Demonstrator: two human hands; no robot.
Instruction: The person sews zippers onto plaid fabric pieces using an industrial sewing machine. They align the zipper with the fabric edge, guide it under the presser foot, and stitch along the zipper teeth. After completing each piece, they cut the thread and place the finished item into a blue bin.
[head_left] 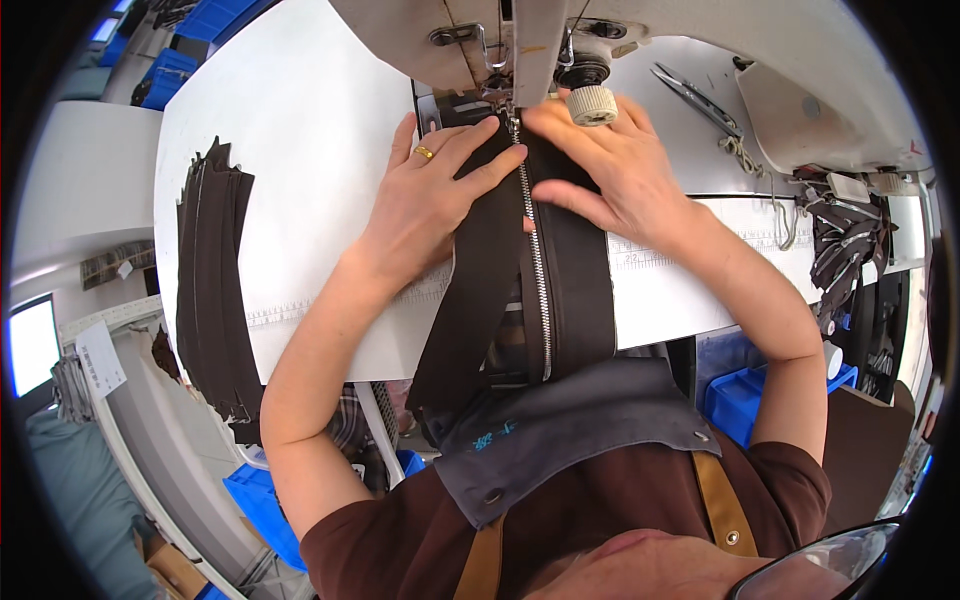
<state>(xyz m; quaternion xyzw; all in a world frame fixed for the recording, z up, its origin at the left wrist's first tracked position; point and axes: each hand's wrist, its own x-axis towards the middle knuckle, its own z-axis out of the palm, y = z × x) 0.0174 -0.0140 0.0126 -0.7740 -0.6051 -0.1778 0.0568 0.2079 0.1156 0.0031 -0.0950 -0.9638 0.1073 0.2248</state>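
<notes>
A silver metal zipper (534,250) on dark fabric runs from the sewing machine's needle area (505,95) toward my lap. My left hand (425,190), with a gold ring, holds a dark brown fabric strip (465,280) left of the zipper. Its fingers lie on top near the needle; the thumb passes under the strip, its tip showing beside the zipper teeth. My right hand (615,165) lies open on the dark fabric panel (575,270) to the right. Its thumb is spread, and some fingertips are partly hidden behind the machine's round knob (592,104).
Stacked dark brown strips (215,280) lie on the white table (310,180) at left. Metal thread snips (697,98) rest at far right, near the machine's body (820,110). A printed ruler scale (665,250) crosses the table. Blue bins (728,400) stand below.
</notes>
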